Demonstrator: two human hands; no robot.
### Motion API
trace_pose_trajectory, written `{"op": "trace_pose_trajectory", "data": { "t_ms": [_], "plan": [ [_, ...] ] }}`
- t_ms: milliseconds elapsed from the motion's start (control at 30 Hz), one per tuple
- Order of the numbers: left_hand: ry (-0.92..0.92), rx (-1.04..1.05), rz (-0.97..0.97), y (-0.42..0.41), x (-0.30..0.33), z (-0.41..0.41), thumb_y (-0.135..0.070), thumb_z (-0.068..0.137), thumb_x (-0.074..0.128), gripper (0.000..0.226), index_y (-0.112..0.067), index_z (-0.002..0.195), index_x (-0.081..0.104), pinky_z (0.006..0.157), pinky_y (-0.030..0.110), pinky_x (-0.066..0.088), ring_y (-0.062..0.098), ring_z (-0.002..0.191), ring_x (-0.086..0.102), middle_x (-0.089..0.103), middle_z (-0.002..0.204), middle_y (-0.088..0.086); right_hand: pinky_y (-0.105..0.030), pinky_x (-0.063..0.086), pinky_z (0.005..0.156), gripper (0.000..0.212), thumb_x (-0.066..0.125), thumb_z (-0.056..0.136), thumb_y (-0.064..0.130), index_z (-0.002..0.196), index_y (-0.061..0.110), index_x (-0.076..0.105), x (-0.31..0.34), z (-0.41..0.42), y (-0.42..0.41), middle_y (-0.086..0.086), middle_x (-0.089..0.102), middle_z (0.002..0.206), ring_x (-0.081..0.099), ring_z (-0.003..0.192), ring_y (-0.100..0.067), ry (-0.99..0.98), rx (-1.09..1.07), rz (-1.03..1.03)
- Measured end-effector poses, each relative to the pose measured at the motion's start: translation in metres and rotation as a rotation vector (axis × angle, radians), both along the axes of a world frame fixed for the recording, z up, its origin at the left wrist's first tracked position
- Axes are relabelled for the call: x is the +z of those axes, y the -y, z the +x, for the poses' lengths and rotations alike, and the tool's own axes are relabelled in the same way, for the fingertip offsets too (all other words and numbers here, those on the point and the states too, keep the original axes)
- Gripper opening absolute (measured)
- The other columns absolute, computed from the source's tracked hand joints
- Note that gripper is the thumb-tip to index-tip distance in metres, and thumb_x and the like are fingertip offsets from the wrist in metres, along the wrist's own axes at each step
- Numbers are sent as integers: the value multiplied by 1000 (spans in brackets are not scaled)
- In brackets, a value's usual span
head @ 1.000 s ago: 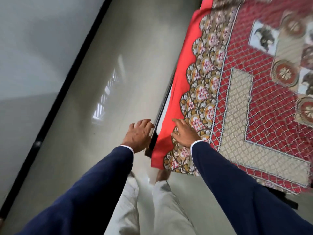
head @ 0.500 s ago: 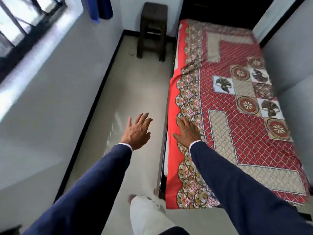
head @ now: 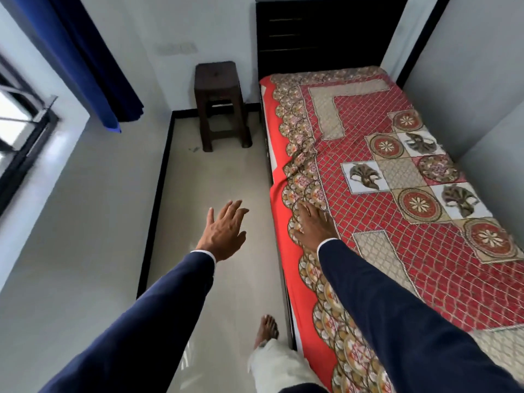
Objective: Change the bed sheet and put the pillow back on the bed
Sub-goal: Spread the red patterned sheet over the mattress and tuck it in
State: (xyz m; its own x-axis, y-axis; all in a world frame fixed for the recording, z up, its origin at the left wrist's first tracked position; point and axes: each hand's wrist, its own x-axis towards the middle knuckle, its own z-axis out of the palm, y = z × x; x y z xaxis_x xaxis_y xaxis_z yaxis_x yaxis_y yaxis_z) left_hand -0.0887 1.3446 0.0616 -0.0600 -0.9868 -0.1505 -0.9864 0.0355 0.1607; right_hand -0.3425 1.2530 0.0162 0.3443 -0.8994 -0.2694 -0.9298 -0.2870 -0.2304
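Note:
A red patterned bed sheet point(head: 374, 171) with a scalloped border covers the whole bed on the right. Its left edge hangs over the bed's side and is rumpled about halfway up. My right hand point(head: 313, 225) lies flat on the sheet's border near that side, fingers straight. My left hand point(head: 225, 229) hovers over the floor beside the bed with spread fingers and holds nothing. No pillow is in view.
A dark headboard point(head: 317, 35) stands at the far end of the bed. A dark brown stool point(head: 219, 103) sits on the floor beside it. A blue curtain point(head: 85, 61) and a window point(head: 17, 129) are on the left. Walls close in on the bed's right.
My head has lifted, so the whole bed and the room now show. My right hand has slid forward along the sheet's border. My left hand has come off the bed's side rail.

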Motion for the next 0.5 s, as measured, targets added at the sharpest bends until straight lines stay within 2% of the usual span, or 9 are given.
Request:
{"op": "trace_pose_trajectory", "data": {
  "t_ms": [200, 500],
  "plan": [
    [32, -36, 17, 149, 20, 34, -32, 99, 51, 58, -22, 151, 29, 120, 63, 13, 23, 155, 9, 15, 166, 2, -54, 30, 116, 81, 62, 91, 44, 156, 25, 18, 11, 23, 133, -5, 16, 164, 29, 145, -35, 0, -46, 7],
    [31, -132, 16, 331, 12, 77, -32, 98, 53, 58, -22, 150, 31, 119, 64, 13, 23, 154, 13, 19, 165, 3, -54, 33, 114, 78, 62, 90, 46, 153, 25, 22, 2, 63, 274, -6, 25, 160, 35, 141, -34, -14, -81, 5]
  ]
}}
